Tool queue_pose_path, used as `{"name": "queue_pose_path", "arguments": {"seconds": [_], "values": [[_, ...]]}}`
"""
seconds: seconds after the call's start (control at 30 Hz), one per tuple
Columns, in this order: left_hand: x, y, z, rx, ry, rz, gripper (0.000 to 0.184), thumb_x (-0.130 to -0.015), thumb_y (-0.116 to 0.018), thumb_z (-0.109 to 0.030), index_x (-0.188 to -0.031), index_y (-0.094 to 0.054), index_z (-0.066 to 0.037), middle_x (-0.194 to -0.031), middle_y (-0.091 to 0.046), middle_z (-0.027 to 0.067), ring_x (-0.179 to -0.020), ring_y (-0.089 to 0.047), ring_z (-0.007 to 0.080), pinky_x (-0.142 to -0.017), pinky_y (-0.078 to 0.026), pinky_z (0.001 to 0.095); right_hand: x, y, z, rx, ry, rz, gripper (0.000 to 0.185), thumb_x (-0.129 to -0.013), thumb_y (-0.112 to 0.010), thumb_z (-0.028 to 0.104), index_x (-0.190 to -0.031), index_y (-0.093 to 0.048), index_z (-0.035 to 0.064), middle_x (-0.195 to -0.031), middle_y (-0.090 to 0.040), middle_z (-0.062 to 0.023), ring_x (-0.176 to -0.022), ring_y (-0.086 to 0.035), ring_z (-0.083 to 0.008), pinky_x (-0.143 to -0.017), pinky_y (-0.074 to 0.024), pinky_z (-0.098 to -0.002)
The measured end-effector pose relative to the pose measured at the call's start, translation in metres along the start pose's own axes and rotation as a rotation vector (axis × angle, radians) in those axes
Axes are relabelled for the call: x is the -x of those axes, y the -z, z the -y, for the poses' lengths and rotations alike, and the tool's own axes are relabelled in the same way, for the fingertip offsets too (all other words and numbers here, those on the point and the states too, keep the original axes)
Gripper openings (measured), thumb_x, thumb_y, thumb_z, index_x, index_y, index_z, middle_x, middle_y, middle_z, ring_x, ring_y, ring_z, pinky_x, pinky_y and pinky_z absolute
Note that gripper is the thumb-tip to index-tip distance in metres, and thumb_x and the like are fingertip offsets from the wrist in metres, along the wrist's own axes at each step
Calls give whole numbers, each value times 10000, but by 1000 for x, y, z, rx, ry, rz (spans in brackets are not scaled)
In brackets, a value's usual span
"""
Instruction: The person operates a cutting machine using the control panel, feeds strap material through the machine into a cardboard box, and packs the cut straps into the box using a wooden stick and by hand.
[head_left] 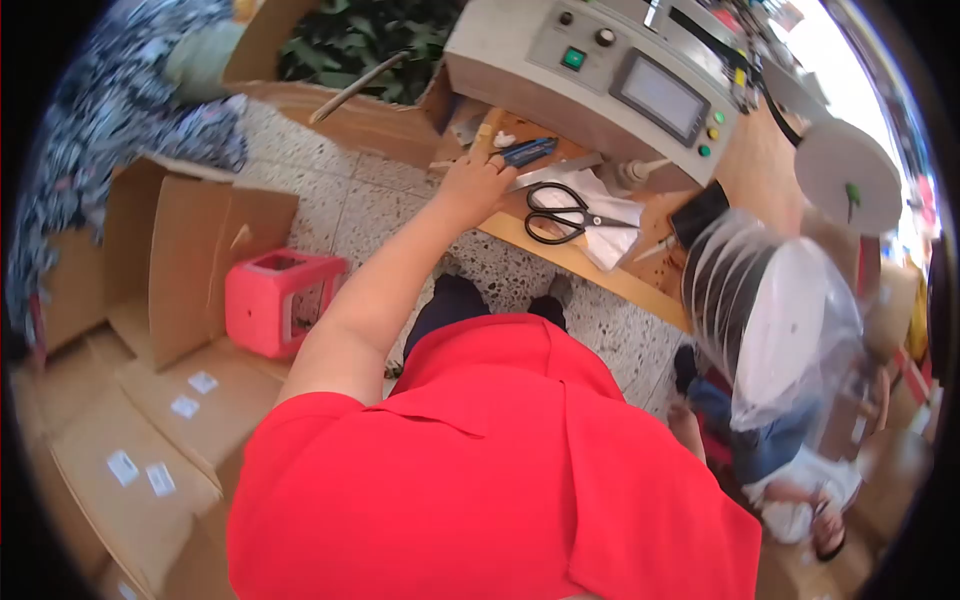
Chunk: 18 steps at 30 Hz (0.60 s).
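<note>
My left hand [472,186] reaches over the wooden bench edge, fingers stretched forward and apart, with a ring on one of them. A yellowish strip [488,130] lies right at the fingertips; whether they touch it I cannot make out. Just right of the fingers is a dark blue tool [528,151], perhaps a utility knife. Black-handled scissors [562,214] rest on a crumpled white sheet [612,236]. Only a bit of skin [686,428] shows beyond the right side of my red shirt; my right hand itself is out of sight.
A grey machine [590,75] with a screen and buttons stands on the bench [640,287]. White reels [790,320] in plastic hang at right. A red plastic stool [285,300] and cardboard boxes [190,270] are at left. Another person [805,495] sits at lower right.
</note>
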<state>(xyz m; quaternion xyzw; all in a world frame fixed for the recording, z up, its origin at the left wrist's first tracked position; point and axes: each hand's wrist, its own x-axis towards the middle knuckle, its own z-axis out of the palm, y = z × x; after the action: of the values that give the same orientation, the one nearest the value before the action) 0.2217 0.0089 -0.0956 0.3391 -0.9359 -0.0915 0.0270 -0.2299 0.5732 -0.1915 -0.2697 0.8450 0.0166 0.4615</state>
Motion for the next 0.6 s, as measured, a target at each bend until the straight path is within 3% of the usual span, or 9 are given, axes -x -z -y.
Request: {"name": "queue_pose_path", "arguments": {"seconds": [0.03, 0.17, 0.27, 0.37, 0.43, 0.5, 0.57, 0.6], "values": [[-2, -15, 5, -33, -65, -10, 328, -776, -610, -121, -1102, -569, -117, -1005, -580, 68, -982, -556, 279, -812, -466, 399, 41, -11, 96, 257, 115, -65, 337, -809, -594, 204, -1109, -594, 49, -986, -633, -196, -939, -613, -344, -794, -489, -396], [-8, -26, 12, -5, -184, -67, 285, -763, -570, -57, -1045, -559, -99, -930, -596, 76, -877, -610, 268, -728, -503, 387, 78, -62, 261, 42, 304, -138, 334, -818, -615, 159, -1134, -592, 55, -1053, -631, -161, -948, -622, -310, -810, -486, -368], [-21, -29, 17, 35, -158, 79, 292, -780, -550, -48, -1070, -546, -74, -934, -601, 114, -871, -614, 307, -729, -510, 391, 94, -82, 342, -60, 479, -155, 333, -831, -608, 138, -1155, -581, 67, -1083, -616, -161, -949, -615, -303, -813, -486, -360], [-19, -22, 22, 296, -93, 19, 256, -806, -511, -32, -1055, -568, -55, -926, -612, 146, -867, -611, 332, -756, -504, 391, 102, -88, 389, -45, 589, -132, 325, -839, -593, 145, -1158, -580, 82, -1080, -613, -160, -964, -603, -311, -819, -481, -377], [-14, -22, 28, 482, 80, 58, 236, -816, -491, -24, -1027, -594, -46, -920, -624, 157, -876, -600, 341, -758, -498, 396, 94, -80, 415, -44, 648, -106, 330, -838, -593, 145, -1163, -574, 91, -1069, -613, -157, -957, -603, -304, -816, -480, -381], [-3, -45, 47, 554, -1, -75, 245, -787, -509, 0, -1000, -617, -57, -890, -633, 139, -827, -614, 295, -727, -498, 368, 83, -76, 441, -89, 701, -89, 337, -836, -595, 146, -1169, -569, 99, -1058, -614, -157, -944, -606, -299, -810, -481, -385], [11, -22, 45, 874, 204, 205, 251, -771, -538, 23, -1003, -607, -42, -817, -623, 96, -763, -611, 189, -683, -490, 308, 69, -76, 466, -128, 797, -123, 376, -845, -594, 155, -1209, -531, 85, -1071, -612, -167, -919, -616, -308, -804, -484, -386], [17, -34, 46, 1085, 222, 217, 246, -789, -544, 24, -1022, -581, -48, -826, -605, 56, -777, -596, 135, -673, -491, 282, 66, -72, 481, -156, 823, -127, 389, -853, -589, 161, -1226, -513, 81, -1073, -612, -169, -916, -618, -313, -803, -485, -387]]}}
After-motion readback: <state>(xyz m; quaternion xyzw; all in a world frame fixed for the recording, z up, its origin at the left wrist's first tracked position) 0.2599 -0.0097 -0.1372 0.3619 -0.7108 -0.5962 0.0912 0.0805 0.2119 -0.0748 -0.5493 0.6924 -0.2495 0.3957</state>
